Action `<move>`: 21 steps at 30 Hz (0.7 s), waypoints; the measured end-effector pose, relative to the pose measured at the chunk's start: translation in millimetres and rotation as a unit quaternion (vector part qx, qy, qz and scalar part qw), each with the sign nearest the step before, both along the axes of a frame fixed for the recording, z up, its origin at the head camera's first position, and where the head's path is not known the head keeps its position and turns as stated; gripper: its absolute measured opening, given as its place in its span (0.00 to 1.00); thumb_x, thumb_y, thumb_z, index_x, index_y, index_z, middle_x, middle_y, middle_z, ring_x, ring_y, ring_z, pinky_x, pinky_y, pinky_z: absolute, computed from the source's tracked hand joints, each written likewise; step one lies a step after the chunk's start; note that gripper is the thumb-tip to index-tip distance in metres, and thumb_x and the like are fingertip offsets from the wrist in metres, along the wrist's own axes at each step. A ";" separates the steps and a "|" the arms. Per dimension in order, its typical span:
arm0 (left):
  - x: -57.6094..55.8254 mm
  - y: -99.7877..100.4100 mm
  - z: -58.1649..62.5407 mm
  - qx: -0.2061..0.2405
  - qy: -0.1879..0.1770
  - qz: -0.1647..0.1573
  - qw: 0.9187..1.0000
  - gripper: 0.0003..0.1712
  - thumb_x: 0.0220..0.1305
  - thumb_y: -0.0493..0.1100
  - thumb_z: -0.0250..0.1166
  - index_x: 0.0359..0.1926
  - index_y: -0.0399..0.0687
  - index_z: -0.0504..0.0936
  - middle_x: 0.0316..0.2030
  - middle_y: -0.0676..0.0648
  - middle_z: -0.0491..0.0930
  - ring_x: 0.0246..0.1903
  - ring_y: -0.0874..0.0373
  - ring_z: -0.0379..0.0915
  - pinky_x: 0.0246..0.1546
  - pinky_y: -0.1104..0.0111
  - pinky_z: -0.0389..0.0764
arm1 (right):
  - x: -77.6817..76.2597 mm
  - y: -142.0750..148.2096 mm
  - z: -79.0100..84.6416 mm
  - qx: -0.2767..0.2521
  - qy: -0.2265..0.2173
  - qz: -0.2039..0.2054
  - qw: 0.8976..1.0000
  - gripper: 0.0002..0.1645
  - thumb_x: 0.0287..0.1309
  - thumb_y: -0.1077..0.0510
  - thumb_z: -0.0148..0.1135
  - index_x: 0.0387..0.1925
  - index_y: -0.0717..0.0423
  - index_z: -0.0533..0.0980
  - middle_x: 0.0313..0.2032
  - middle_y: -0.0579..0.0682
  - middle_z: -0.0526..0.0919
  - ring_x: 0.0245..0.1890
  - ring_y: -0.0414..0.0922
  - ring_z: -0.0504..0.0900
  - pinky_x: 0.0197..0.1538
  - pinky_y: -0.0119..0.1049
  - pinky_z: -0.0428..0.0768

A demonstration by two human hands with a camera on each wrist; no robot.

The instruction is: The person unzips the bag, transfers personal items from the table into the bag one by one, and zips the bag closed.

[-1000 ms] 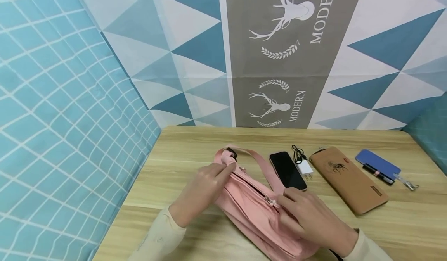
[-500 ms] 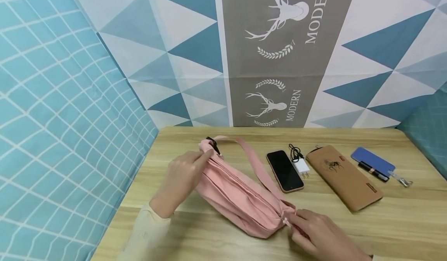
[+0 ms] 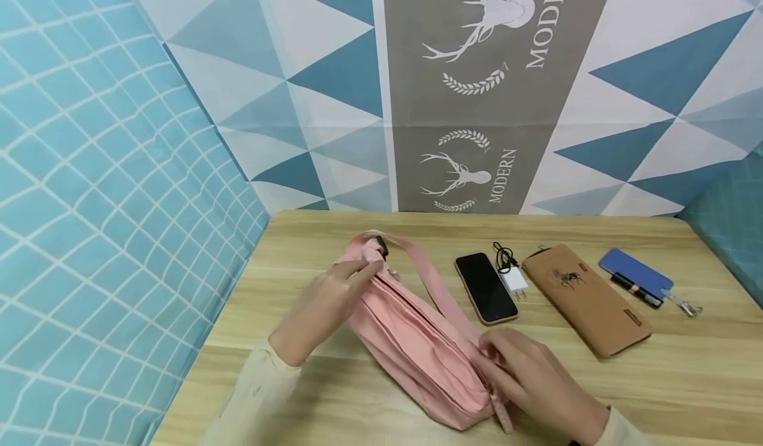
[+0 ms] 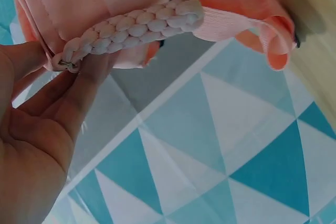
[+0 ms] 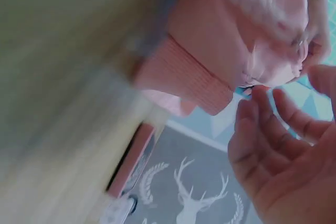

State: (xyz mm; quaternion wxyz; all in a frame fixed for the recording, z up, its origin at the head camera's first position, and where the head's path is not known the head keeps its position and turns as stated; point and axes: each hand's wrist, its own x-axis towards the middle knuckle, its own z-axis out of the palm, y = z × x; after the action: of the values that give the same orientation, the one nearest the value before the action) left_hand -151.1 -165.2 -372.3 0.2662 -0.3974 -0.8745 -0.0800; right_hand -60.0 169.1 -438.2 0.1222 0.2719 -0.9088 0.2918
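A pink fabric bag (image 3: 411, 346) lies slantwise on the table, zip side up. My left hand (image 3: 324, 307) pinches the bag's far-left end between thumb and fingers. In the left wrist view a braided pink cord pull (image 4: 136, 30) lies across those fingertips. My right hand (image 3: 536, 373) is at the bag's near-right end, its fingers loosely bent with fingertips right at the fabric. Another braided pull (image 3: 501, 411) hangs from that end, below the right fingers. The right wrist view shows a gap between thumb and fingers. A pink strap (image 3: 438, 277) arches along the bag's far side.
Beyond the bag lie a phone (image 3: 485, 288) and a white charger (image 3: 514, 279) with a coiled black cable (image 3: 504, 258). Farther right are a tan wallet (image 3: 587, 300), a blue case (image 3: 638, 268), a black pen-like item (image 3: 636, 290) and a keychain clip (image 3: 685, 305).
The right hand pulled the zip slider to the bag's right end, then let go of its braided pull. The bag shifted left, then slightly back right. The left hand kept its grip.
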 end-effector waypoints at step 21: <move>28.5 52.6 -30.6 -0.059 -0.053 -0.068 0.994 0.13 0.60 0.41 0.66 0.47 0.49 0.82 0.50 0.47 0.77 0.51 0.51 0.72 0.53 0.56 0.73 | -37.2 -28.8 4.9 -0.056 -0.061 0.107 0.991 0.08 0.74 0.55 0.53 0.34 0.43 0.70 0.20 0.32 0.63 0.18 0.27 0.65 0.24 0.23 0.69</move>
State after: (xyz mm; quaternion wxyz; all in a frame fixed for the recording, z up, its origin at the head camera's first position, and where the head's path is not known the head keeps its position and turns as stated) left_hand -122.6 -112.7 -402.9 0.1896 -0.4666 -0.8613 -0.0668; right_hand -97.2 140.3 -433.3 0.0495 0.3418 -0.8625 0.3699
